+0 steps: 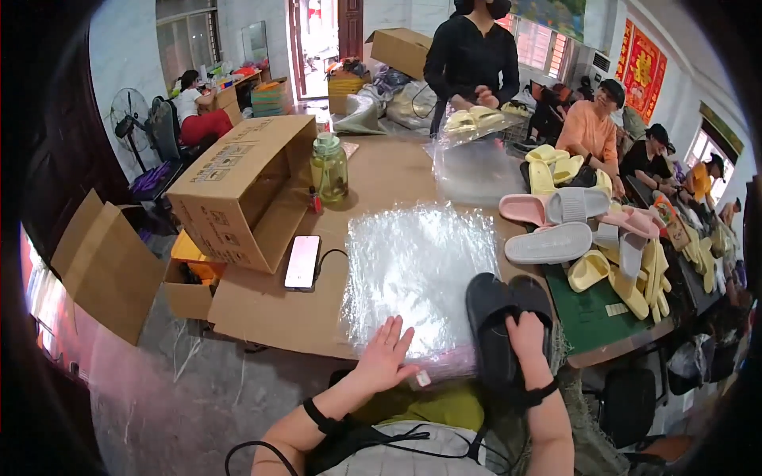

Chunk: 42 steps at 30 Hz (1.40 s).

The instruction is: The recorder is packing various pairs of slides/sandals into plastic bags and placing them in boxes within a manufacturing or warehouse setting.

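Note:
My left hand (385,357) lies flat, fingers stretched out, at the near left edge of a stack of clear plastic bags (419,274). A small white tag (423,378) shows by its thumb. With my right hand (527,343) I grip a pair of black slide sandals (490,317) at the right edge of the stack, fingers between the two. Part of the right-hand sandal is hidden under my hand and wrist. Dark bands circle both wrists.
An open cardboard box (238,186), a phone (302,262) and a green-tinted jar (329,168) are on the left. Yellow, pink and grey slides (548,243) pile up at the right. Across the table, a person (474,63) in black handles bagged yellow slides (473,119).

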Each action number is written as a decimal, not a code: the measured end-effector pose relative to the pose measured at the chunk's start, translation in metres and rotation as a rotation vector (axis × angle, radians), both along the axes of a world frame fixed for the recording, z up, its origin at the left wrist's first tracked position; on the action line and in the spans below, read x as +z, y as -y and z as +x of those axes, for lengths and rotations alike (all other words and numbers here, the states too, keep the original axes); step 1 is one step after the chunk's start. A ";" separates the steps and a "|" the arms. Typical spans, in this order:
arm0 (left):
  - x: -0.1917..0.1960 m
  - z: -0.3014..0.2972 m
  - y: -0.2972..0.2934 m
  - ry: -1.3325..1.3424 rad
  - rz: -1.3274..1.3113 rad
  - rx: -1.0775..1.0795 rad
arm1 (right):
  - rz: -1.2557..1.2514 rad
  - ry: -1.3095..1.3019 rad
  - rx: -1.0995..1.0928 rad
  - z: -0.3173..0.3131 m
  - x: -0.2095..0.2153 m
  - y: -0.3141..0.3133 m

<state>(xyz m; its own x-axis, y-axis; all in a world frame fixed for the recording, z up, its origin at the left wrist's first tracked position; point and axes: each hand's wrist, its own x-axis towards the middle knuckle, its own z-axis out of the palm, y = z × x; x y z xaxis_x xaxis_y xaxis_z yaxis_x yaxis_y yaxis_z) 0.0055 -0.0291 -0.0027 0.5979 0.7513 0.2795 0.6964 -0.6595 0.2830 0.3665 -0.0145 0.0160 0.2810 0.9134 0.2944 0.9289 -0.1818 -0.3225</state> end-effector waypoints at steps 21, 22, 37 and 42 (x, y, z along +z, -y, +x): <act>0.049 0.013 -0.030 -0.055 -0.100 0.078 | 0.160 -0.086 -0.027 0.028 -0.028 0.029; 0.049 0.012 -0.031 -0.056 -0.103 0.078 | 0.178 -0.094 -0.030 0.029 -0.028 0.028; 0.044 0.008 -0.037 0.130 -0.163 0.058 | 0.320 -0.345 0.042 0.049 -0.029 0.047; 0.048 0.014 -0.033 0.165 -0.153 0.178 | 0.165 -0.570 0.366 0.003 0.038 0.084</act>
<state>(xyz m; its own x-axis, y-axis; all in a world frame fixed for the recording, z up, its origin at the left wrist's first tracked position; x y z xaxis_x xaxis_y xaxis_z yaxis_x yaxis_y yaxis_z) 0.0199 0.0039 0.0456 0.4087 0.8812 0.2374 0.7336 -0.4720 0.4890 0.3690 -0.0987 0.0540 0.1159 0.9350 0.3353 0.5986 0.2036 -0.7747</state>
